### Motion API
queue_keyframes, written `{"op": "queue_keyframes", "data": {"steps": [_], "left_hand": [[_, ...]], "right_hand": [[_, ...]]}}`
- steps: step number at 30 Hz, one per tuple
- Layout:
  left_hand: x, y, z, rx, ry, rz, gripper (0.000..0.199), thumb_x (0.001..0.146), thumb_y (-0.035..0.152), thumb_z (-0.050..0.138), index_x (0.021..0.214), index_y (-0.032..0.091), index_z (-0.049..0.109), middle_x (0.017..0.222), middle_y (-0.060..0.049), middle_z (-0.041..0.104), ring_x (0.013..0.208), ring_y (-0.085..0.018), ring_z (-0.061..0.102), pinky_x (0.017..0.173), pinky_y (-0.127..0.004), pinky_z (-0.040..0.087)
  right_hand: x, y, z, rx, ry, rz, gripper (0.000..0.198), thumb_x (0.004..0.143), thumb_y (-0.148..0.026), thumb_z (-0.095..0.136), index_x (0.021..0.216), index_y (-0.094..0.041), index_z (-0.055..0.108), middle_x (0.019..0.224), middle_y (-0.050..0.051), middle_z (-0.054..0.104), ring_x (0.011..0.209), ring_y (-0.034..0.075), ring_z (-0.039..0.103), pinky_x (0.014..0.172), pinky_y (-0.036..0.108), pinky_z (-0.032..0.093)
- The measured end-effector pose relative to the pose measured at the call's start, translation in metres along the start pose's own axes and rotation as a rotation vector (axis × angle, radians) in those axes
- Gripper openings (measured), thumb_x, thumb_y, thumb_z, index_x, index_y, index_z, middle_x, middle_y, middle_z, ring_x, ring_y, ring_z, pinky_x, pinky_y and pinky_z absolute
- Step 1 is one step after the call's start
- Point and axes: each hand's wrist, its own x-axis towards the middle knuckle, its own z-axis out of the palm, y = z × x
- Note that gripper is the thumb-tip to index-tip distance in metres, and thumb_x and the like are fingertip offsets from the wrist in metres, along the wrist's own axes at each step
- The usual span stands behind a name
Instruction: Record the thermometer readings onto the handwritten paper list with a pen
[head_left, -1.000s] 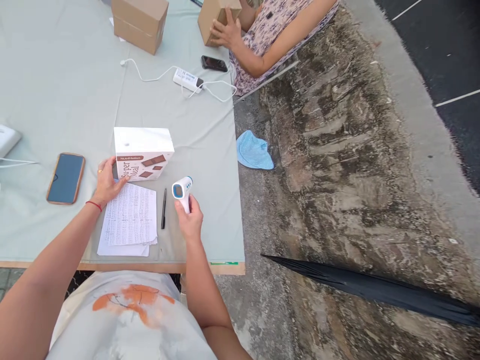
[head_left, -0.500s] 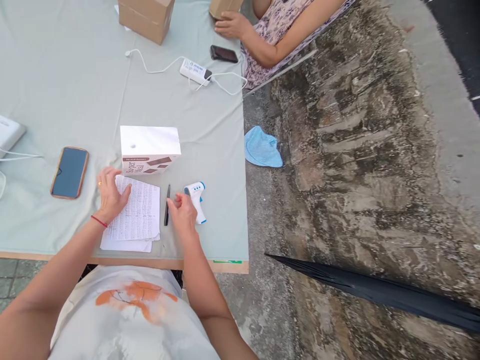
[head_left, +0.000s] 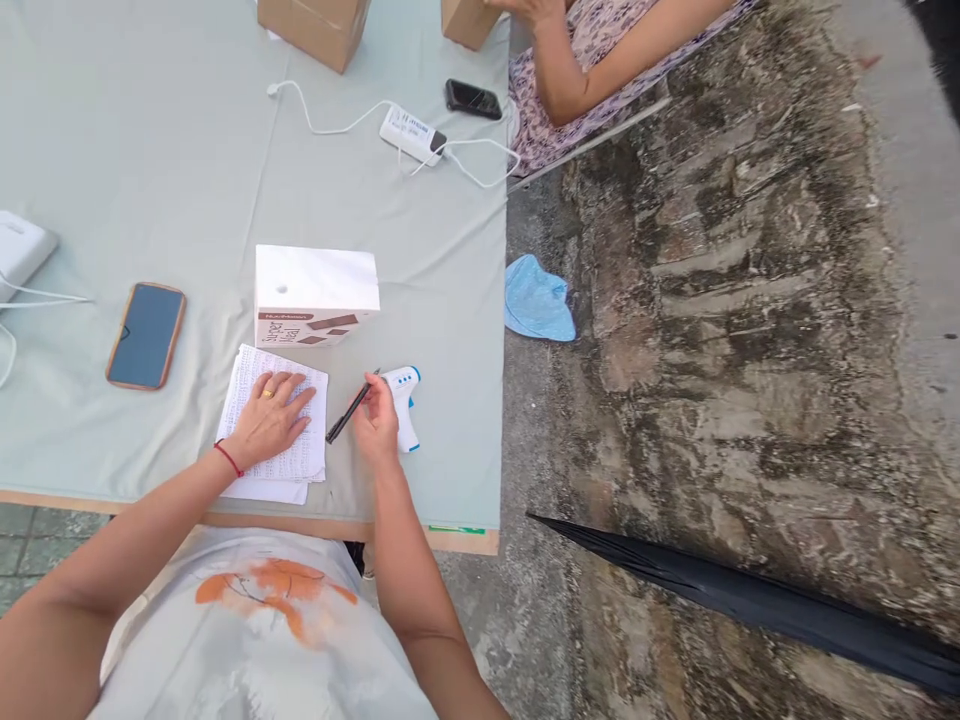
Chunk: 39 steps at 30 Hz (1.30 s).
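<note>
Flat on a stack of handwritten paper sheets [head_left: 307, 455] lies my left hand [head_left: 271, 418], its fingers spread. My right hand [head_left: 376, 420] grips a black pen [head_left: 346, 412] between thumb and fingers, the pen slanting down to the left just right of the paper. Right beside that hand is a white and blue infrared thermometer [head_left: 407, 420], its near side partly covered by my fingers. Behind the paper stands a white box [head_left: 319, 280] with brown printing on its front.
A phone in a brown case [head_left: 146, 335] lies at the left, near a white device with cables [head_left: 22, 250]. Farther back are a power strip [head_left: 409, 133], a black phone [head_left: 472, 98] and cardboard boxes [head_left: 315, 25]. Another person's arm [head_left: 566, 85] is at the far edge; a blue cap [head_left: 538, 300] hangs at the right edge.
My right hand has picked up the pen from the table. My left hand has moved right, from the paper's left edge onto its middle. The other person's hand has lifted off the small carton's side.
</note>
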Motion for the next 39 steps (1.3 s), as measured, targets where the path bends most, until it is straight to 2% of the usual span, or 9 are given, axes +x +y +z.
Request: {"op": "queue_keyframes", "data": {"steps": [3, 7, 13, 16, 25, 39], "left_hand": [[0.000, 0.003, -0.001, 0.017, -0.044, -0.005, 0.044, 0.103, 0.032, 0.054, 0.144, 0.019, 0.062, 0.152, -0.015, 0.059, 0.137, -0.036, 0.054, 0.121, -0.058, 0.038], [0.001, 0.004, -0.001, 0.014, -0.076, -0.021, 0.048, 0.104, 0.032, 0.052, 0.149, 0.017, 0.059, 0.158, -0.015, 0.054, 0.145, -0.037, 0.049, 0.123, -0.060, 0.036], [0.002, 0.005, -0.002, 0.012, -0.092, -0.019, 0.048, 0.104, 0.033, 0.051, 0.149, 0.017, 0.059, 0.159, -0.015, 0.054, 0.147, -0.037, 0.048, 0.124, -0.060, 0.035], [0.001, 0.004, -0.001, -0.005, -0.071, -0.025, 0.047, 0.103, 0.032, 0.052, 0.148, 0.019, 0.060, 0.159, -0.015, 0.054, 0.146, -0.036, 0.049, 0.123, -0.059, 0.035], [0.001, 0.005, 0.001, -0.046, -0.048, -0.029, 0.047, 0.102, 0.032, 0.052, 0.146, 0.020, 0.061, 0.157, -0.015, 0.055, 0.145, -0.038, 0.049, 0.123, -0.061, 0.035], [0.000, 0.006, 0.003, -0.021, -0.044, -0.026, 0.045, 0.103, 0.032, 0.051, 0.145, 0.021, 0.061, 0.157, -0.014, 0.056, 0.146, -0.036, 0.049, 0.123, -0.059, 0.035]], "right_hand": [[-0.003, -0.005, 0.011, 0.077, 0.067, 0.032, 0.029, 0.093, -0.048, 0.062, 0.106, -0.024, 0.065, 0.085, 0.000, 0.061, 0.075, 0.016, 0.058, 0.075, 0.033, 0.053], [0.000, -0.013, 0.032, 0.149, 0.028, 0.032, 0.035, 0.097, -0.051, 0.051, 0.103, -0.022, 0.070, 0.078, 0.001, 0.062, 0.072, 0.017, 0.058, 0.073, 0.035, 0.053], [0.004, -0.006, 0.053, 0.153, 0.148, 0.113, 0.024, 0.083, -0.044, 0.067, 0.088, -0.021, 0.068, 0.075, 0.000, 0.065, 0.066, 0.014, 0.057, 0.065, 0.030, 0.052], [0.002, -0.005, 0.054, 0.085, 0.134, 0.127, 0.022, 0.083, -0.043, 0.064, 0.086, -0.021, 0.067, 0.069, -0.002, 0.063, 0.062, 0.013, 0.054, 0.062, 0.029, 0.050], [0.004, -0.009, 0.049, -0.051, 0.018, 0.036, 0.018, 0.088, -0.040, 0.060, 0.082, -0.023, 0.066, 0.073, -0.001, 0.066, 0.069, 0.016, 0.059, 0.069, 0.031, 0.054], [0.004, -0.004, 0.050, -0.130, 0.001, -0.004, 0.021, 0.090, -0.041, 0.056, 0.084, -0.024, 0.066, 0.074, 0.000, 0.066, 0.071, 0.017, 0.061, 0.072, 0.033, 0.054]]}}
